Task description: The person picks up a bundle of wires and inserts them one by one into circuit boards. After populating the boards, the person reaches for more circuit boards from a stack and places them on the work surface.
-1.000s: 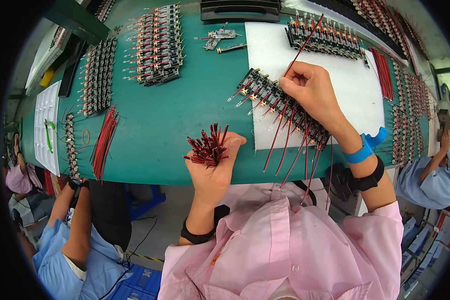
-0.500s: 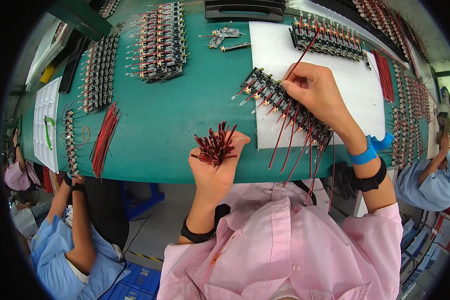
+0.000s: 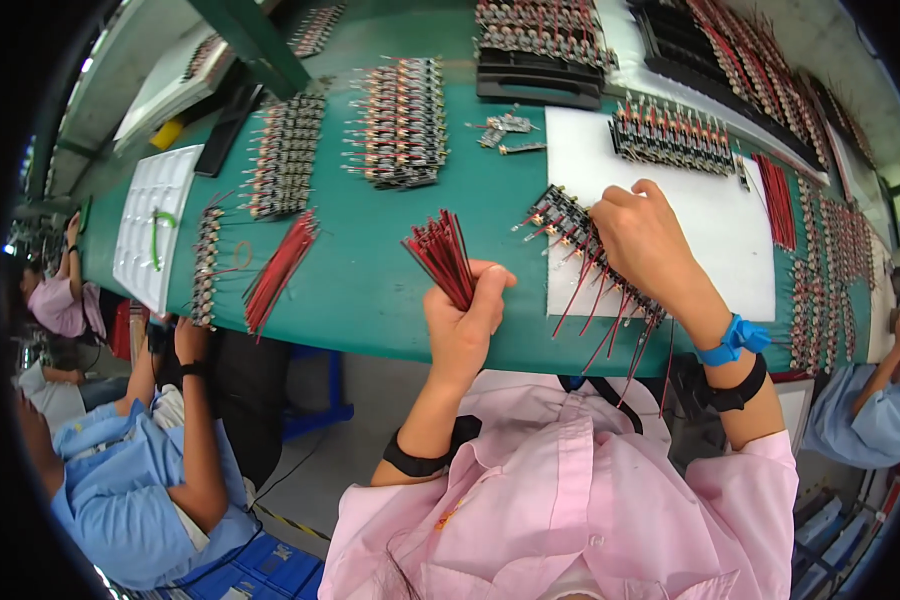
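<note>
My left hand (image 3: 460, 328) is closed round a bundle of thin red and black wires (image 3: 440, 250), whose ends fan upward in front of the bench edge. My right hand (image 3: 642, 240) is over a slanting row of small circuit boards (image 3: 560, 215), its fingers curled down at the row's far side. The back of the hand hides the fingertips and whatever is between them. Several red wires (image 3: 598, 290) trail from the row toward me, some past the bench edge. Part of the row rests on a white foam sheet (image 3: 740, 235).
A second board row (image 3: 670, 138) stands on the foam. More board rows (image 3: 400, 125), loose boards (image 3: 505, 125) and a wire pile (image 3: 280, 270) lie on the green bench (image 3: 360, 260). Wires (image 3: 775, 200) lie right. A co-worker in blue (image 3: 150, 490) sits left; a green post (image 3: 255, 45) stands behind.
The wire that stuck up from my right hand no longer shows; that hand has turned knuckles-up over the boards. My left hand has tilted its bundle, now seen side-on. The whole view has shifted.
</note>
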Available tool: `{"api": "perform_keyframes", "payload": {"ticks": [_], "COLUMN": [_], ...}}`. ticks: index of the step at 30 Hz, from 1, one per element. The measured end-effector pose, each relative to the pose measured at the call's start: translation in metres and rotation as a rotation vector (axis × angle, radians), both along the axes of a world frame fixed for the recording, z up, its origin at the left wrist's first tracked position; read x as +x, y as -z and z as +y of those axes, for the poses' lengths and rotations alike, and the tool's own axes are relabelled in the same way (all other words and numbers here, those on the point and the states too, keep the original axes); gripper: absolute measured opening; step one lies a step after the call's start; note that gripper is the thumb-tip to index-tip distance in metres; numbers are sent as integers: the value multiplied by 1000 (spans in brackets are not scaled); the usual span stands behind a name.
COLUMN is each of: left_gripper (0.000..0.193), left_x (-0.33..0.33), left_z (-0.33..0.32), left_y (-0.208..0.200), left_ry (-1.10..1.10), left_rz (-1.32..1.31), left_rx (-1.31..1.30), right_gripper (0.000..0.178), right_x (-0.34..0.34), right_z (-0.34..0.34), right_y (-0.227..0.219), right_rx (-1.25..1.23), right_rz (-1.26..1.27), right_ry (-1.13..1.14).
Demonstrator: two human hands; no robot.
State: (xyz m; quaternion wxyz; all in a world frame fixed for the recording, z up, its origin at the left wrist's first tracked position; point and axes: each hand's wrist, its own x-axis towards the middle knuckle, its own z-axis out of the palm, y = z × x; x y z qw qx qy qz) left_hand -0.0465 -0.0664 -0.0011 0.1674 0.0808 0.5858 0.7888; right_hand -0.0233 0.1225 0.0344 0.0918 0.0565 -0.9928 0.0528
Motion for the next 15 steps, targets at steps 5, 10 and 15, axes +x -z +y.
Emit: {"api": "perform_keyframes", "payload": {"ticks": [5, 10, 15], "left_gripper": [20, 30, 33], "left_x": [-7, -10, -15], "left_z": [-6, -9, -32], "left_y": [-6, -21, -55], "left_ry": [-10, -143, 171], "left_rz": [-127, -171, 8], "left_rx": [124, 336, 333], "right_gripper": [6, 7, 11], "right_x": [-1, -8, 12], "right_z": [-7, 11, -3], "right_y": [0, -5, -50], "right_rx": [182, -105, -420], "right_rz": [3, -40, 258], "right_ry": [-71, -69, -14]}}
